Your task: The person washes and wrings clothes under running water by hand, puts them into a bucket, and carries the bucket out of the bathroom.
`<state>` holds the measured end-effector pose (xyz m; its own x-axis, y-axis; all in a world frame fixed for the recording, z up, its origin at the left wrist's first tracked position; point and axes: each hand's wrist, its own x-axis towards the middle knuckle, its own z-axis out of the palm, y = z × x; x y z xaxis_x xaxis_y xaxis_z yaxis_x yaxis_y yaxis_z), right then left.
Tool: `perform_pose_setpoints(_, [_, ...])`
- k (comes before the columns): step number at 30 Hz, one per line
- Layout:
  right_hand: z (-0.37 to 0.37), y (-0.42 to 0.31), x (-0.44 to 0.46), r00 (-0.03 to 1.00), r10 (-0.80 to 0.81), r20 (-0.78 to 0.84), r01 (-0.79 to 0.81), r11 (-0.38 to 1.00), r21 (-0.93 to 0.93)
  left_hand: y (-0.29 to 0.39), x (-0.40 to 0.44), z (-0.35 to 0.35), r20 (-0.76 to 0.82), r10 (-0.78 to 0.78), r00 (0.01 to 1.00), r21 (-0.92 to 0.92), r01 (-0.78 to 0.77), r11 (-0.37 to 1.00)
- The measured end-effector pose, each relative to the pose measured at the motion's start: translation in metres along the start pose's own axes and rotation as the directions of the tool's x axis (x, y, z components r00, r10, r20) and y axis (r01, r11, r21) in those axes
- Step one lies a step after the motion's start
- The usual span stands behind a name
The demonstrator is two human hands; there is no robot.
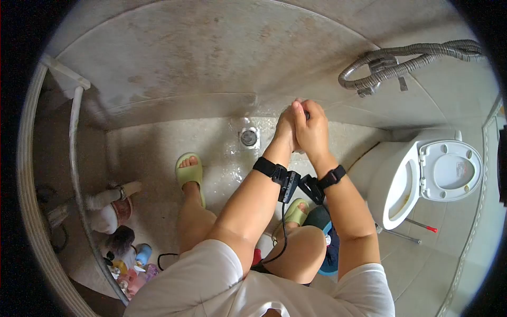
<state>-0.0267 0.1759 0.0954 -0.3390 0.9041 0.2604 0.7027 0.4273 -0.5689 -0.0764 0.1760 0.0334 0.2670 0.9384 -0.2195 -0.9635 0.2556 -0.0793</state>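
My left hand (285, 128) and my right hand (316, 128) are pressed together in front of me, above the wet floor. Both are closed, with the fingers of one against the other. A small dark thing (307, 114) shows between them near the right thumb; its kind is hidden by the fingers. Black straps with small devices sit around both wrists, and a cable runs down from the left device (288, 186). Just left of the hands, a round floor drain (249, 138) lies in the wet tiles.
A toilet (388, 182) with its lid raised stands at the right. Above it, a coiled metal shower hose (369, 79) hangs on the wall. Several bottles (142, 254) stand at lower left behind a metal rail (75, 142). A blue bucket (330, 253) with dark cloth is beside my leg.
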Motion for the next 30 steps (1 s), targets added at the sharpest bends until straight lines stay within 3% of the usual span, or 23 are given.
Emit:
perform_pose_setpoints(1, [0.001,0.003,0.005,0.999,0.026,0.039,-0.025,0.999,-0.026,-0.002,0.0,0.002,-0.001,-0.001,1.0,-0.001,0.001,1.0])
perform_pose_setpoints(3, [0.005,0.012,0.012,0.993,0.107,0.057,-0.108,0.994,0.017,-0.003,-0.003,0.004,-0.283,0.196,0.939,0.297,-0.109,0.949])
perform_pose_setpoints(4, [0.007,0.018,0.018,0.981,0.18,0.073,-0.184,0.981,0.057,-0.003,-0.001,0.002,-0.306,0.182,0.934,0.326,-0.076,0.942])
perform_pose_setpoints(5, [0.008,0.035,0.029,0.982,0.175,0.07,-0.179,0.982,0.06,-0.004,0.002,0.002,-0.302,0.186,0.935,0.33,-0.08,0.941])
perform_pose_setpoints(7, [0.002,0.068,0.043,0.952,0.295,0.078,-0.291,0.955,-0.057,-0.01,0.005,-0.001,-0.206,0.29,0.935,0.522,-0.146,0.841])
perform_pose_setpoints(8, [-0.001,0.075,0.044,0.952,0.296,0.072,-0.293,0.955,-0.046,-0.008,0.006,-0.002,-0.151,0.26,0.954,0.62,-0.114,0.777])
perform_pose_setpoints(10, [-0.015,0.073,0.044,0.791,0.556,0.257,-0.588,0.806,0.066,-0.006,-0.001,0.008,-0.165,0.229,0.959,0.604,-0.085,0.792])
perform_pose_setpoints(11, [-0.019,0.075,0.039,0.791,0.558,0.251,-0.589,0.805,0.067,-0.006,-0.004,0.013,-0.178,0.195,0.964,0.581,-0.057,0.812])
perform_pose_setpoints(13, [-0.025,0.068,0.027,0.833,0.463,0.301,-0.533,0.818,0.217,-0.002,0.007,-0.006,-0.123,0.221,0.967,0.424,-0.15,0.893])
perform_pose_setpoints(15, [-0.028,0.048,0.011,0.849,0.432,0.304,-0.509,0.822,0.254,0.004,0.005,-0.008,-0.28,0.309,0.909,0.382,-0.19,0.904])
perform_pose_setpoints(16, [-0.022,0.038,0.003,0.967,0.185,0.177,-0.223,0.947,0.231,0.006,0.008,-0.019,-0.243,0.247,0.938,0.329,-0.16,0.931])
perform_pose_setpoints(17, [-0.016,0.03,-0.004,0.994,-0.088,0.062,0.076,0.983,0.169,0.006,0.017,-0.027,-0.234,0.219,0.947,0.299,-0.144,0.943])
perform_pose_setpoints(19, [-0.006,0.013,-0.01,0.965,-0.262,0.018,0.262,0.965,0.03,0.007,0.003,-0.016,-0.215,0.103,0.971,0.146,-0.073,0.987])
perform_pose_setpoints(20, [0.001,0.006,-0.013,0.982,-0.187,0.019,0.186,0.981,0.048,0.005,0.015,-0.032,-0.081,0.081,0.993,0.21,-0.062,0.976])
perform_pose_setpoints(21, [0.007,-0.003,-0.014,0.988,-0.148,-0.04,0.15,0.988,0.043,0.005,0.018,-0.037,-0.064,0.097,0.993,0.249,-0.079,0.965])
perform_pose_setpoints(23, [0.001,-0.021,-0.006,0.995,-0.101,-0.006,0.101,0.994,-0.033,0.012,0.026,-0.05,-0.04,0.109,0.993,0.464,-0.078,0.882])
perform_pose_setpoints(24, [0.002,-0.017,-0.003,0.995,-0.098,-0.007,0.098,0.995,-0.034,0.01,0.02,-0.039,-0.042,0.106,0.993,0.464,-0.075,0.883])
perform_pose_setpoints(26, [0.007,-0.002,0.004,0.999,0.008,-0.033,-0.005,0.997,0.078,0.004,0.003,-0.004,-0.219,0.17,0.961,0.287,-0.103,0.952])
perform_pose_setpoints(27, [0.008,0.008,0.011,0.999,0.003,-0.037,0.0,0.997,0.078,0.004,0.008,-0.004,-0.213,0.172,0.962,0.289,-0.106,0.951])
perform_pose_setpoints(29, [0.004,0.034,0.021,0.985,0.139,-0.101,-0.136,0.99,0.035,0.001,0.015,-0.011,-0.221,0.256,0.941,0.548,-0.097,0.831])
perform_pose_setpoints(30, [-0.003,0.047,0.028,0.947,0.322,0.001,-0.321,0.942,0.096,0.003,0.005,0.004,-0.216,0.299,0.93,0.682,-0.075,0.728])
